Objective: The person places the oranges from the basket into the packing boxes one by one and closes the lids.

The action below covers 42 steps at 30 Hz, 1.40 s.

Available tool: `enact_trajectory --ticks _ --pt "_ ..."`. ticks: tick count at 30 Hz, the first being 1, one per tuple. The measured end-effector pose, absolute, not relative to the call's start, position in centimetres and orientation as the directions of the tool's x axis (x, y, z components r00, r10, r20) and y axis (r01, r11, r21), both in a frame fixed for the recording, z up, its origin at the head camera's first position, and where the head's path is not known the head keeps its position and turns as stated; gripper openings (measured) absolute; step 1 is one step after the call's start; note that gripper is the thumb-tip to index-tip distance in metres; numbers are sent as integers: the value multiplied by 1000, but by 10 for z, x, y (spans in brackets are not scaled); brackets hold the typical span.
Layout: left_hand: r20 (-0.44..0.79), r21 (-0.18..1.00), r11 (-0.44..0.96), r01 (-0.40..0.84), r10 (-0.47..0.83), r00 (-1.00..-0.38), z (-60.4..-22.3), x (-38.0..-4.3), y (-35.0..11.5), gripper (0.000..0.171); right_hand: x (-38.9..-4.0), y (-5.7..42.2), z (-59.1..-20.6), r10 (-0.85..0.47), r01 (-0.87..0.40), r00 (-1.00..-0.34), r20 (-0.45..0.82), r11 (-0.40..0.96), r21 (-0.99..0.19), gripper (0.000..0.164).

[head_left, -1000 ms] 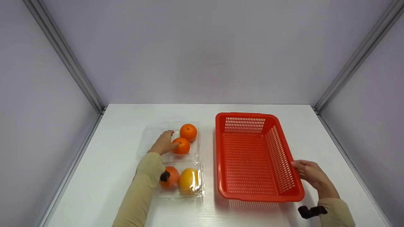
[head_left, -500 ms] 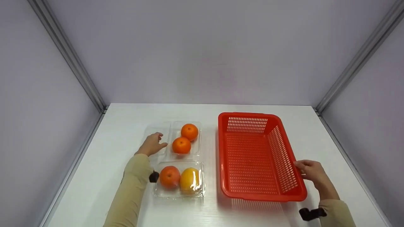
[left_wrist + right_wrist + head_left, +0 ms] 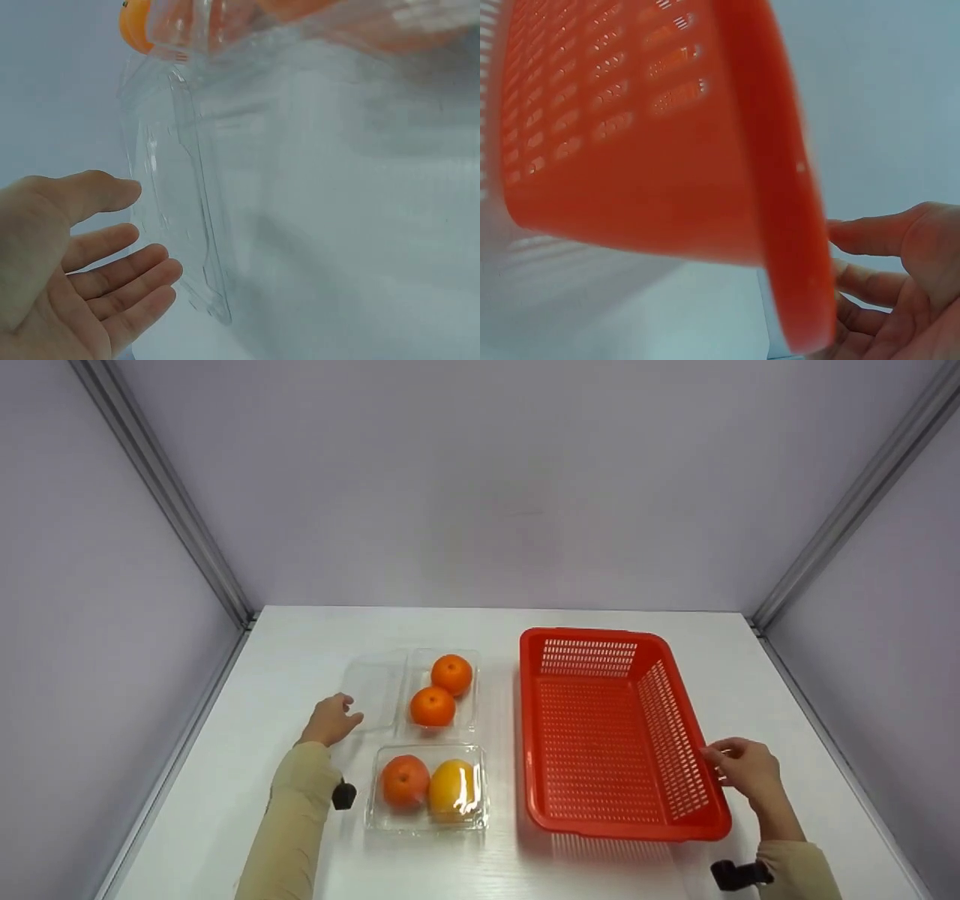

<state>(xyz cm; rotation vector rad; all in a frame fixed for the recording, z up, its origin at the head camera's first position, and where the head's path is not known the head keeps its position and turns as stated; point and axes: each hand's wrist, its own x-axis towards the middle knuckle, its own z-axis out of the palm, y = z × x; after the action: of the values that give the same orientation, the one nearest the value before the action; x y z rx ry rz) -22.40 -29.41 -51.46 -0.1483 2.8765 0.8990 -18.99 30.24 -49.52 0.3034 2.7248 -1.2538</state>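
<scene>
My left hand (image 3: pixel 332 721) hovers left of the clear plastic clamshell (image 3: pixel 371 690), whose lid lies folded open. Its fingers are apart and hold nothing. In the left wrist view, the transparent lid (image 3: pixel 176 165) stands just past my left hand's fingertips. Two oranges (image 3: pixel 442 690) sit together in the right half of the clamshell. My right hand (image 3: pixel 748 769) is at the right rim of a red plastic basket (image 3: pixel 529 735). In the right wrist view, its fingertips are hidden behind the rim (image 3: pixel 780 180), with no digit in front of it.
Nearer to me, a second clear clamshell (image 3: pixel 480 819) has its lid down over a reddish-orange round fruit (image 3: pixel 406 782) and a yellow fruit (image 3: pixel 451 787). Both clamshells lie left of the basket on a white table (image 3: pixel 585 877). Grey walls (image 3: pixel 487 495) enclose the table.
My left hand has drawn away from the oranges, leftward and toward me past the open lid. My right hand stays at the basket rim. The fruit has kept its place.
</scene>
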Motion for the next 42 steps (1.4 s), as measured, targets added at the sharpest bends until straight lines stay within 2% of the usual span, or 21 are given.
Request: enact_trajectory --ticks 5,11,16,28,37,42 --pt "-171 555 810 -191 -113 -979 -525 -217 -305 43 -186 299 -491 144 234 -972 -186 659 -715 39" --pt "-145 556 786 -269 -227 -963 -539 -213 -315 42 -187 299 -490 145 281 -958 -248 654 -703 45" --pt "-190 573 737 -358 -305 -933 -547 -211 -324 44 -187 295 -491 148 297 -952 -270 674 -677 46" --pt "-250 621 672 -404 -319 -914 -551 -214 -336 46 -188 291 -489 226 357 -933 -281 695 -624 48" --pt "-254 650 647 -399 -309 -916 -558 -218 -335 48 -183 273 -483 268 297 -954 -136 771 -564 39" --pt "-231 655 651 -384 -311 -922 -558 -217 -332 46 -181 255 -474 236 201 -972 -14 793 -575 35"
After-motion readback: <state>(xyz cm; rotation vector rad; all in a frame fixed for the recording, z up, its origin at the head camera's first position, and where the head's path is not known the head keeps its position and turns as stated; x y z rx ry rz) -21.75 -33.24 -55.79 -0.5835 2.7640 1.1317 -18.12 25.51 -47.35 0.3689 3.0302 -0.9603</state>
